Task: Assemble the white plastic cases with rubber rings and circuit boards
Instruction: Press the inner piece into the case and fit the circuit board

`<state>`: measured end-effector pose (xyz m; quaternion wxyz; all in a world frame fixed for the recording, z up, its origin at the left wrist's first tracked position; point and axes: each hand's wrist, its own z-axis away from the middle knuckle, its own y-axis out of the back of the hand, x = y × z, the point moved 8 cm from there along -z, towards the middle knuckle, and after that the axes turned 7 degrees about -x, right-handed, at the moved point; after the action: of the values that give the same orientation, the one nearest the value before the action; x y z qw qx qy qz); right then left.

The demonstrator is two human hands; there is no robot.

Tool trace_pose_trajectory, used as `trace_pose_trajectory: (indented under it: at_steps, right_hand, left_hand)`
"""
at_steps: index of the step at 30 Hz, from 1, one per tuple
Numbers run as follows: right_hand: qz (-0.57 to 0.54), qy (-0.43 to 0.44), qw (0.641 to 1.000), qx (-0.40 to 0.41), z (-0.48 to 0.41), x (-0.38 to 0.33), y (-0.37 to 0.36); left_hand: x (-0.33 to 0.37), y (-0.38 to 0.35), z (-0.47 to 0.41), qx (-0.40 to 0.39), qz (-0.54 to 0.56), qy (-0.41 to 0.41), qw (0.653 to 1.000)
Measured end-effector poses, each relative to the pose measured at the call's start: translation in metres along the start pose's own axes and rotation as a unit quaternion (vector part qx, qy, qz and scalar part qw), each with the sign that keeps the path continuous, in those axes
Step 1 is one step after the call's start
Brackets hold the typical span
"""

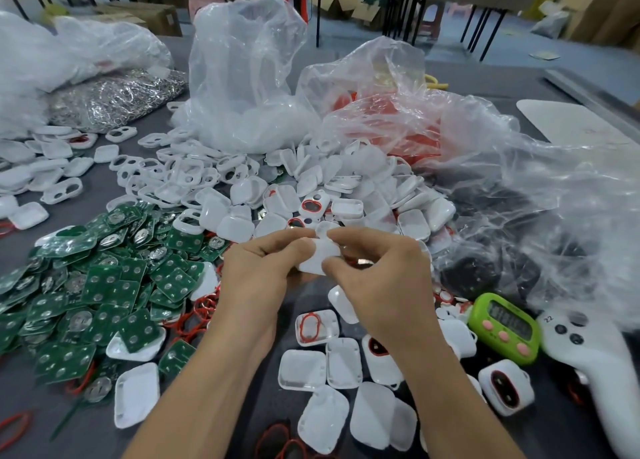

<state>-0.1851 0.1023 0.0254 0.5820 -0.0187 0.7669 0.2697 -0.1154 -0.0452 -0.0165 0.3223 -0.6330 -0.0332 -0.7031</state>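
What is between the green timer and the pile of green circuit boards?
In the head view: loose white case halves, one with a red rubber ring inside, plus the left hand and right hand gripping a white case.

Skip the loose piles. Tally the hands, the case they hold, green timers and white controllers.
Hands: 2, left hand, right hand
White case held: 1
Green timer: 1
White controller: 1
Total: 5

Single head-worn view, looking forward and down, close over the cluttered table (pixel 86 420)
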Motion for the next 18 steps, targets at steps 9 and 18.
trace_pose_trajectory:
  at_steps: [9, 18]
  right_hand:
    - [-0.199, -0.037, 0.979, -0.022, -0.003, 0.005, 0.002]
    - [-0.238, -0.02, 0.971, -0.02, -0.002, 0.002, 0.004]
  left_hand:
    - [0.017, -0.01, 0.002, -0.06, -0.004, -0.085, 0.995]
    - [0.02, -0.013, 0.008, -0.042, -0.033, -0.12, 0.991]
